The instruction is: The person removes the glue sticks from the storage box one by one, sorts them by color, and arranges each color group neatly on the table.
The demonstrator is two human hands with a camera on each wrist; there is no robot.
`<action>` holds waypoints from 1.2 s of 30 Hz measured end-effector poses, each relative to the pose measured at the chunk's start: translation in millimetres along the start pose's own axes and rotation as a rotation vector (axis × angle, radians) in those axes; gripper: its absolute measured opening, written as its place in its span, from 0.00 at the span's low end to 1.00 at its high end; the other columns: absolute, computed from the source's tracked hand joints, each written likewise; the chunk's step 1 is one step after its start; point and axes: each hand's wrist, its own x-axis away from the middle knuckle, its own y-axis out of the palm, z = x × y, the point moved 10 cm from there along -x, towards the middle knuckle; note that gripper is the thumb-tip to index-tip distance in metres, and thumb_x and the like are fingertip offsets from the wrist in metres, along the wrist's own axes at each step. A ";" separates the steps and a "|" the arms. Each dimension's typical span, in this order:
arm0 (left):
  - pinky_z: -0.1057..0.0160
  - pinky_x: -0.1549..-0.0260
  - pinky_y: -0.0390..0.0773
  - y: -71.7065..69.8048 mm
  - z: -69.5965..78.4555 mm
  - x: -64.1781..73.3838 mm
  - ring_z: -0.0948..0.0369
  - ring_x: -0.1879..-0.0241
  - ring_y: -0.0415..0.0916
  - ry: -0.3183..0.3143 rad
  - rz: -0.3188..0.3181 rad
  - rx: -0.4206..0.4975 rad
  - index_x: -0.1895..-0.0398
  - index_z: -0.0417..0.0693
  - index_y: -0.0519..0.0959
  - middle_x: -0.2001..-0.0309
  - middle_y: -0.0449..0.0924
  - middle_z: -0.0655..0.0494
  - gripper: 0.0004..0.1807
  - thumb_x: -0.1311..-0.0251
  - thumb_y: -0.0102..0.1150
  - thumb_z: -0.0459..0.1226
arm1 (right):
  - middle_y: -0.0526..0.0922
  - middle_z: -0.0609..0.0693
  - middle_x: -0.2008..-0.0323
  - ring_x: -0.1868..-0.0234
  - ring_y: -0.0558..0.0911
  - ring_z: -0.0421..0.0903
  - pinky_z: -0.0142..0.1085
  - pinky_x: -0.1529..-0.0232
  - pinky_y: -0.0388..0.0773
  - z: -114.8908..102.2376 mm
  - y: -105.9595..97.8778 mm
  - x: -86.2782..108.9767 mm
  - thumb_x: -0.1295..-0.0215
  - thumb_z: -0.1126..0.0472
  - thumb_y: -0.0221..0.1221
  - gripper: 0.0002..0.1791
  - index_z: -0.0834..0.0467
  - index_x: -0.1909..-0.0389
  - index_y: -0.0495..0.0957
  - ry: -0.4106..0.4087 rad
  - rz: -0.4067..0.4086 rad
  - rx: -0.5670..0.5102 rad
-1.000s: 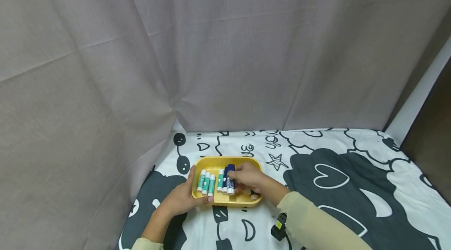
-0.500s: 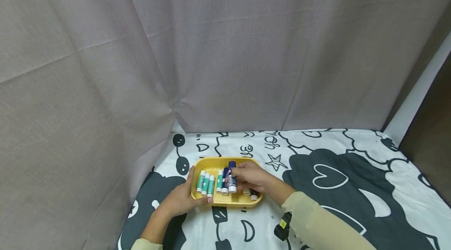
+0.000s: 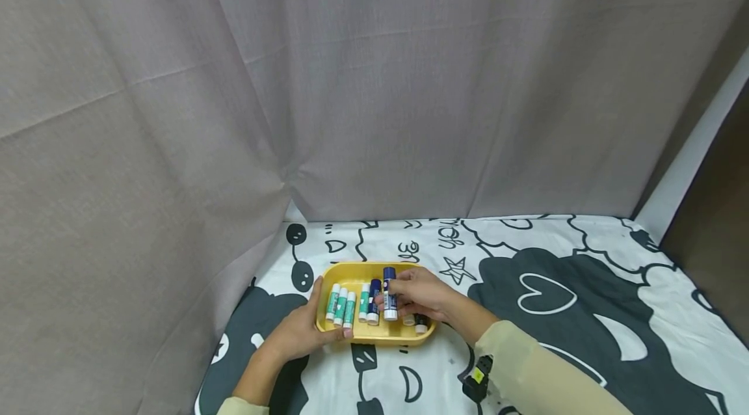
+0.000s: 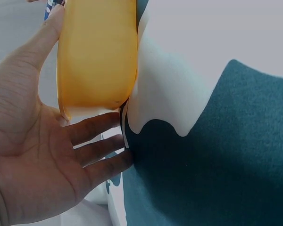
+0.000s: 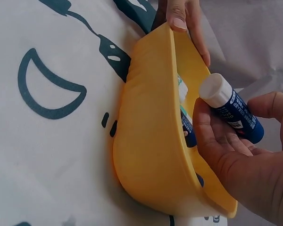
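Observation:
A yellow tray lies on the patterned cloth with several glue sticks in it. My left hand holds its left end, thumb over the near rim; in the left wrist view the other fingers stretch out below the tray. Between thumb and fingers my right hand pinches a navy glue stick with a white end, raised above the tray. Another navy glue stick lies just left of it. Green-and-white glue sticks fill the tray's left part. Dark and beige sticks lie partly hidden under my right hand.
The black-and-white printed cloth spreads around the tray. A grey curtain hangs behind. A black plug-like device with a cable is by the right sleeve.
My right hand has lifted the navy glue stick from beside the other navy one and shifted it slightly right. The left hand keeps its place on the tray.

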 end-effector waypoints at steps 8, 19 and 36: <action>0.36 0.39 0.82 -1.3 -1.0 -0.4 0.47 0.45 0.84 -0.009 0.010 -0.018 0.06 0.53 0.38 0.30 0.81 0.32 0.77 0.46 0.81 0.66 | 0.91 0.66 0.42 0.51 0.94 0.52 0.40 0.57 0.91 -1.2 -15.5 11.3 0.26 0.63 0.60 0.29 0.73 0.29 0.73 0.012 0.044 0.029; 0.38 0.41 0.83 -0.6 -2.8 1.5 0.50 0.48 0.84 -0.018 0.000 -0.011 0.06 0.54 0.37 0.32 0.83 0.34 0.78 0.46 0.81 0.67 | 0.92 0.63 0.43 0.50 0.93 0.50 0.39 0.54 0.91 -1.8 -36.5 27.3 0.19 0.61 0.59 0.24 0.72 0.31 0.75 0.014 0.045 0.056; 0.37 0.39 0.83 1.0 -3.5 -1.3 0.49 0.47 0.83 -0.022 0.005 -0.017 0.07 0.52 0.38 0.30 0.82 0.34 0.78 0.47 0.81 0.68 | 0.92 0.63 0.44 0.55 0.90 0.47 0.37 0.57 0.89 7.8 -79.9 53.6 0.20 0.59 0.60 0.29 0.72 0.28 0.72 0.020 0.100 0.094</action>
